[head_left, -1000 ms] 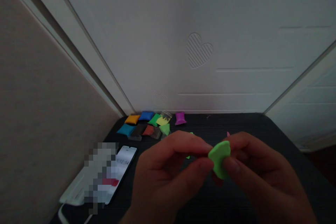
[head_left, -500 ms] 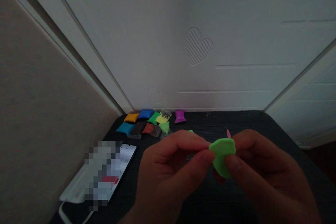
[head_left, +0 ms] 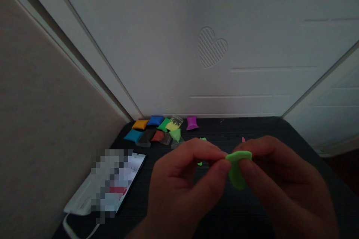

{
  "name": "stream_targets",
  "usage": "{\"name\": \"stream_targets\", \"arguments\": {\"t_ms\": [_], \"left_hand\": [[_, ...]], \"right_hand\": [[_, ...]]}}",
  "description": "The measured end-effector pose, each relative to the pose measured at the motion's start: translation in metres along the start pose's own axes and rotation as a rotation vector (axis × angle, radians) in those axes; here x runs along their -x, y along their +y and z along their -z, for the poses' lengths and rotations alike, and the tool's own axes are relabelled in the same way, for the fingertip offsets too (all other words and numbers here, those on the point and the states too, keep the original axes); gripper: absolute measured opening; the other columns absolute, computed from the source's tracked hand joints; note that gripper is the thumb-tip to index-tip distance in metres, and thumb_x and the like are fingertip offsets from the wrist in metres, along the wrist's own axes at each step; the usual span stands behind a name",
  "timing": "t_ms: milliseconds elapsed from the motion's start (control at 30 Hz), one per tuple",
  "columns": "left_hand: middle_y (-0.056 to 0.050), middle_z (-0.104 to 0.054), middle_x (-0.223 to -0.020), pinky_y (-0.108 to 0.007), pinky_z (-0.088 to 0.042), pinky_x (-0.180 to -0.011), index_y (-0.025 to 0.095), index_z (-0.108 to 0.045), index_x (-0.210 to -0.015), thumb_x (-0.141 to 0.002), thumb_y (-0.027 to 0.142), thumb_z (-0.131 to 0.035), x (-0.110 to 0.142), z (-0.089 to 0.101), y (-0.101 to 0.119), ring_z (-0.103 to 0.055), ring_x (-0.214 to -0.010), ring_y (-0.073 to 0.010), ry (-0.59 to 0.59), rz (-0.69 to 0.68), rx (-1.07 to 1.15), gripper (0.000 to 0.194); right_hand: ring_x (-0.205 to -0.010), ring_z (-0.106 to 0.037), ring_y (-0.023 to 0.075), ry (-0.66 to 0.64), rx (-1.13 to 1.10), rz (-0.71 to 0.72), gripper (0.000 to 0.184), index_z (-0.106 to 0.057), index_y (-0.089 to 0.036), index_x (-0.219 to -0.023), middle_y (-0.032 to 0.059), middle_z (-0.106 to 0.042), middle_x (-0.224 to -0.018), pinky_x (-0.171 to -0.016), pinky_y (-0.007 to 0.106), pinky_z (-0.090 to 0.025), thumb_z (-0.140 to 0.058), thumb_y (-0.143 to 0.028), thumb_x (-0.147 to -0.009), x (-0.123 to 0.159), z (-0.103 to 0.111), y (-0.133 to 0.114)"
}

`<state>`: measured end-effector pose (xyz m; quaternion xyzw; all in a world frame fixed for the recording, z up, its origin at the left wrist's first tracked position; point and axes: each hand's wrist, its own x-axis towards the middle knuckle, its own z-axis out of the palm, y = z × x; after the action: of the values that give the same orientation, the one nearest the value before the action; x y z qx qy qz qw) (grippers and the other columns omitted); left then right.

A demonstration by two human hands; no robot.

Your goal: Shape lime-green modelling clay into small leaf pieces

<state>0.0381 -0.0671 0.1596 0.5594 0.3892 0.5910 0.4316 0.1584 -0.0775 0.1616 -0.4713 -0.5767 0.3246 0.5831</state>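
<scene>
A flattened piece of light green modelling clay point(head_left: 237, 174) is held up between both hands above the dark table. My left hand point(head_left: 179, 183) pinches its left edge between thumb and forefinger. On the other side, my right hand point(head_left: 288, 183) grips it, the thumb pressed on the near face and the fingers behind. The clay's upper edge is bent over towards me. Past my left hand, bits of green clay point(head_left: 200, 163) show on the table, mostly hidden. A small pink tip point(head_left: 243, 139) sticks up behind my right forefinger; what it belongs to is hidden.
Several small packets of coloured clay, among them a blue packet point(head_left: 155, 120) and a purple packet point(head_left: 192, 123), lie along the back of the black table point(head_left: 224, 129). A phone point(head_left: 134, 168) and a white device with a cable point(head_left: 78, 205) lie at left. A white panel point(head_left: 168, 44) rises behind.
The green clay has tipped, so its face looks narrower and its top edge is folded towards me. Both hands keep their pinch and have barely shifted.
</scene>
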Motion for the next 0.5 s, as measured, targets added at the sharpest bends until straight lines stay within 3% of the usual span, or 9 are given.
{"name": "stream_targets", "arguments": {"t_ms": [233,500], "left_hand": [[0.004,-0.062,-0.064,-0.021,-0.047,-0.057,0.021,-0.062,-0.068,-0.069,0.009,-0.062,0.002,0.000,0.001,-0.056,-0.059,-0.0096,0.050,-0.016,-0.079,0.013],[0.001,-0.066,-0.071,-0.024,-0.052,-0.057,0.023,-0.064,-0.080,-0.069,0.010,-0.062,-0.006,0.009,0.001,-0.061,-0.064,-0.0143,-0.097,-0.085,-0.132,0.017]], "right_hand": [[-0.054,-0.054,0.0098,-0.001,0.039,0.018,0.007,-0.059,-0.023,-0.072,-0.0048,-0.054,-0.057,-0.050,0.020,-0.043,-0.058,-0.015,-0.072,0.001,-0.001,0.000],[-0.056,-0.056,0.0110,-0.021,0.083,0.056,0.008,-0.060,-0.023,-0.074,-0.0027,-0.062,-0.065,-0.051,0.021,-0.045,-0.058,-0.015,-0.073,-0.002,-0.001,0.002]]}}
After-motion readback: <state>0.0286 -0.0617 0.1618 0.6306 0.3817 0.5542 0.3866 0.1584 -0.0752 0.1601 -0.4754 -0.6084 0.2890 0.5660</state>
